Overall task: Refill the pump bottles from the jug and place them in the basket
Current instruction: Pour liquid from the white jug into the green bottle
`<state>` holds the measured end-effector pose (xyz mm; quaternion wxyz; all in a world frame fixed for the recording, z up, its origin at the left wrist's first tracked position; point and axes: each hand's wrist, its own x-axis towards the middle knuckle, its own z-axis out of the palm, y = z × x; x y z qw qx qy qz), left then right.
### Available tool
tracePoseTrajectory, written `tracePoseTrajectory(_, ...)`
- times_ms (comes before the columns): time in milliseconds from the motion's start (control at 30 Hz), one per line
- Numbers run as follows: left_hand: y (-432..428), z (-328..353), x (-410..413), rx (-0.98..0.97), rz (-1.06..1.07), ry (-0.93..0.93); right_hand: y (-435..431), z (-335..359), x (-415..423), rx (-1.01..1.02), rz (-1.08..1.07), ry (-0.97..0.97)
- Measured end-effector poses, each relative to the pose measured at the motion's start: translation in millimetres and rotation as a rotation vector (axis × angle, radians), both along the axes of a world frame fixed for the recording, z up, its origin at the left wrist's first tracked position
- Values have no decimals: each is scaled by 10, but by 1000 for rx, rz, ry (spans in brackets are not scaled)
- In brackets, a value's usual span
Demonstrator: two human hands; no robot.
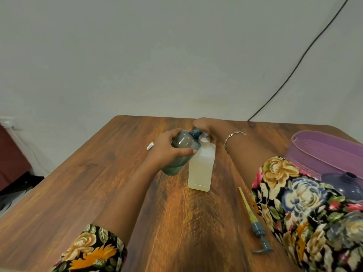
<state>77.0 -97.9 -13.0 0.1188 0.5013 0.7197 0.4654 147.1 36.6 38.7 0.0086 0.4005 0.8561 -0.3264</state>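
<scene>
My left hand (170, 148) grips a teal translucent bottle (176, 163), tilted so its open neck (196, 132) leans against the top of a white square bottle (201, 169). That bottle stands upright mid-table and holds pale yellow liquid. My right hand (205, 124) curls over its white pump head (204, 138), right beside the teal neck; its fingertips are hidden. A teal pump with a yellow tube (253, 222) lies loose on the table at the right. The purple basket (318, 150) stands at the far right.
A dark blue bottle with an open neck (349, 185) sits by the basket, partly behind my right sleeve. A small white object (150, 145) lies left of my left hand. A black cable (294, 65) runs down the wall behind the wooden table (98, 183).
</scene>
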Motion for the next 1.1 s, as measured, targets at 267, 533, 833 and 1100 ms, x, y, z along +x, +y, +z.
tracePoseTrajectory(267, -15, 57, -6, -1, 9, -15, 71, 53, 19, -361, -31, 93)
tracePoseTrajectory(533, -5, 59, 7, -26, 3, 12, 105, -49, -44, -120, 32, 82)
tracePoseTrajectory(833, 0, 101, 0, -25, 18, 11, 78, -1, 14, -390, -5, 146)
tracePoseTrajectory(1100, -25, 68, 4, -36, -23, 3, 24, -12, -14, -193, 17, 138)
